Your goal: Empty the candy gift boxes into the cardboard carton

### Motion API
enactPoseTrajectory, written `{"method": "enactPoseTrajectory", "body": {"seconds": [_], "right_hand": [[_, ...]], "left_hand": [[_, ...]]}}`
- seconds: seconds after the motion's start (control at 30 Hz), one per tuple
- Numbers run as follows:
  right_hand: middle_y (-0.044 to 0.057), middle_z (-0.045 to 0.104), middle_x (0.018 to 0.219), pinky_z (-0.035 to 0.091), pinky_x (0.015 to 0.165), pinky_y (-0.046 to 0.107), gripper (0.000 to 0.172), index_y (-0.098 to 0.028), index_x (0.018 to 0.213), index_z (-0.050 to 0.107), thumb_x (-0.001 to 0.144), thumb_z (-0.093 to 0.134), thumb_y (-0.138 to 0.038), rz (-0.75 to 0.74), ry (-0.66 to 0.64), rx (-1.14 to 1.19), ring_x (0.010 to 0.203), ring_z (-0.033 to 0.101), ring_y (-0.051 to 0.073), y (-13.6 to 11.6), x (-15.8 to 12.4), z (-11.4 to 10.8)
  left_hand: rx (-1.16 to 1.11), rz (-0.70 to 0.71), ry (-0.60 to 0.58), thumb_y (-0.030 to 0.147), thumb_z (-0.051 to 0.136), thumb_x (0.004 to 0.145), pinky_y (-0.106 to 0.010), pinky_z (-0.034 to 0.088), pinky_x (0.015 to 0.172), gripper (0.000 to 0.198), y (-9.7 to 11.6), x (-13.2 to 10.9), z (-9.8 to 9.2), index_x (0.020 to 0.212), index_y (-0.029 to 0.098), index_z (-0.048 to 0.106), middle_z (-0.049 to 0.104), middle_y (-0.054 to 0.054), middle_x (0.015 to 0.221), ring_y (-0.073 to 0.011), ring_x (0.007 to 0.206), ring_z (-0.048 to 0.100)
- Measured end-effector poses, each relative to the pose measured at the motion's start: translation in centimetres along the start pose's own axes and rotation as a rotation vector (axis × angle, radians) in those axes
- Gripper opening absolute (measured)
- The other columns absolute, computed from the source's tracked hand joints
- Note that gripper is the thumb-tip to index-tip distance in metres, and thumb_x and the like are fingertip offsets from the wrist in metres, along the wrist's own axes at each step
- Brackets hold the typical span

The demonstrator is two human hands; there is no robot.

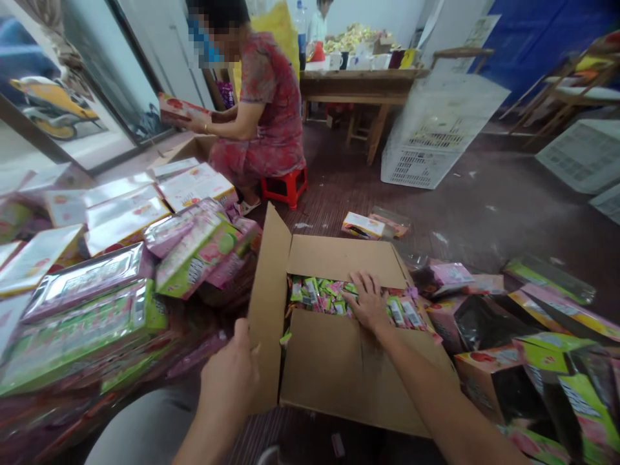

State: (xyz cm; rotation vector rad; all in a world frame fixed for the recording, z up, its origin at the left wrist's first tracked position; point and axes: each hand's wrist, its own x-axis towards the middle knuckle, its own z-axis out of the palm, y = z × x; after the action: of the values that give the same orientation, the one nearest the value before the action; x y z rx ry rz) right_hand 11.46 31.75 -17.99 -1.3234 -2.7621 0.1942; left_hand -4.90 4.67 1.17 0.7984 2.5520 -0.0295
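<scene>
In front of me stands a cardboard box [320,361], its near and far flaps partly folded in. Through the gap between them show many small green and pink wrapped packets [329,294]. My right hand [371,300] lies over this gap with its fingers spread, resting on the packets and the flap edges. At the box's left side, my left hand [235,368] grips the upright left flap [268,310], fingers bent round its outer edge.
Piles of colourful display boxes [92,323] lie to the left. Opened, crumpled packages [508,368] are heaped at right. A person [266,97] on a red stool [285,187] holds a box. Behind are a wooden table [358,84] and white crates [421,161].
</scene>
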Motion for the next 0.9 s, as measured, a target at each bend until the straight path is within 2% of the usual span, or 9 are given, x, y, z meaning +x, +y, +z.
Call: {"method": "enactPoseTrajectory", "body": {"seconds": [0.13, 0.23, 0.33, 0.43, 0.5, 0.57, 0.63, 0.73, 0.9], "right_hand": [[0.008, 0.031, 0.161, 0.032, 0.108, 0.070, 0.059, -0.027, 0.150, 0.041, 0.099, 0.032, -0.056, -0.004, 0.032, 0.008, 0.149, 0.019, 0.033, 0.0, 0.0, 0.2], [0.008, 0.033, 0.160, 0.032, 0.108, 0.069, 0.058, -0.028, 0.149, 0.042, 0.099, 0.031, -0.056, -0.011, 0.054, 0.010, 0.148, 0.022, 0.033, 0.1, 0.1, 0.5], [0.007, 0.033, 0.160, 0.033, 0.108, 0.067, 0.058, -0.029, 0.149, 0.042, 0.099, 0.031, -0.056, -0.009, 0.060, 0.007, 0.148, 0.022, 0.033, 0.0, 0.1, 0.5], [0.007, 0.033, 0.161, 0.033, 0.109, 0.066, 0.059, -0.029, 0.150, 0.041, 0.099, 0.033, -0.056, 0.001, 0.048, 0.003, 0.148, 0.022, 0.032, -0.1, 0.1, 0.4], [0.007, 0.033, 0.161, 0.032, 0.109, 0.066, 0.059, -0.028, 0.150, 0.041, 0.098, 0.034, -0.056, 0.005, 0.043, 0.003, 0.149, 0.021, 0.033, -0.2, 0.1, 0.3], [0.007, 0.032, 0.161, 0.033, 0.109, 0.068, 0.060, -0.028, 0.150, 0.041, 0.098, 0.033, -0.057, 0.002, 0.040, 0.002, 0.149, 0.020, 0.033, -0.2, 0.1, 0.3], [0.007, 0.032, 0.161, 0.032, 0.109, 0.068, 0.059, -0.028, 0.150, 0.041, 0.099, 0.032, -0.056, 0.001, 0.041, -0.008, 0.149, 0.020, 0.033, -0.2, 0.2, 0.4], [0.007, 0.031, 0.161, 0.033, 0.109, 0.067, 0.060, -0.027, 0.151, 0.040, 0.099, 0.032, -0.056, 0.005, 0.051, -0.028, 0.149, 0.020, 0.033, 0.0, 0.1, 0.6], [0.006, 0.030, 0.162, 0.035, 0.109, 0.066, 0.060, -0.028, 0.151, 0.039, 0.098, 0.033, -0.057, 0.000, 0.068, -0.047, 0.149, 0.020, 0.032, 0.3, -0.1, 1.0]], "left_hand": [[-0.101, 0.177, -0.110, 0.024, 0.043, 0.095, -0.032, 0.035, 0.062, 0.019, 3.3, -0.1, 0.0, 0.113, 0.019, 0.044, 0.075, -0.012, 0.093, -0.0300, 0.089, 0.072], [-0.183, 0.175, -0.027, 0.028, 0.045, 0.093, -0.035, 0.039, 0.066, 0.021, 5.2, 0.2, 1.0, 0.111, 0.019, 0.047, 0.073, -0.014, 0.093, -0.0318, 0.091, 0.071], [-0.345, 0.262, 0.104, 0.041, 0.049, 0.092, -0.035, 0.044, 0.070, 0.023, 5.7, 0.6, 2.6, 0.102, 0.021, 0.051, 0.070, -0.011, 0.092, -0.0284, 0.086, 0.068], [-0.565, 0.413, 0.335, 0.053, 0.038, 0.095, -0.034, 0.049, 0.075, 0.036, 4.0, 2.8, 3.8, 0.094, 0.022, 0.056, 0.067, -0.009, 0.090, -0.0227, 0.084, 0.065], [-0.580, 0.406, 0.601, 0.044, 0.029, 0.098, -0.039, 0.048, 0.093, 0.044, 1.9, 5.9, 4.2, 0.105, 0.017, 0.062, 0.066, -0.014, 0.106, -0.0242, 0.104, 0.062], [-0.401, 0.257, 0.733, 0.035, 0.033, 0.096, -0.048, 0.040, 0.107, 0.048, -0.3, 9.9, 4.4, 0.125, 0.009, 0.061, 0.057, -0.022, 0.133, -0.0308, 0.129, 0.051], [-0.149, 0.227, 0.724, 0.028, 0.038, 0.095, -0.055, 0.027, 0.117, 0.051, -1.8, 13.9, 4.7, 0.139, 0.008, 0.055, 0.042, -0.024, 0.152, -0.0351, 0.145, 0.032], [0.157, 0.351, 0.636, 0.027, 0.042, 0.094, -0.057, 0.011, 0.122, 0.058, -2.9, 18.5, 4.9, 0.150, 0.012, 0.044, 0.028, -0.018, 0.162, -0.0354, 0.152, 0.015], [0.370, 0.448, 0.478, 0.026, 0.040, 0.093, -0.056, 0.010, 0.123, 0.062, -5.4, 22.3, 3.8, 0.153, 0.012, 0.036, 0.028, -0.014, 0.163, -0.0351, 0.152, 0.012]]}}
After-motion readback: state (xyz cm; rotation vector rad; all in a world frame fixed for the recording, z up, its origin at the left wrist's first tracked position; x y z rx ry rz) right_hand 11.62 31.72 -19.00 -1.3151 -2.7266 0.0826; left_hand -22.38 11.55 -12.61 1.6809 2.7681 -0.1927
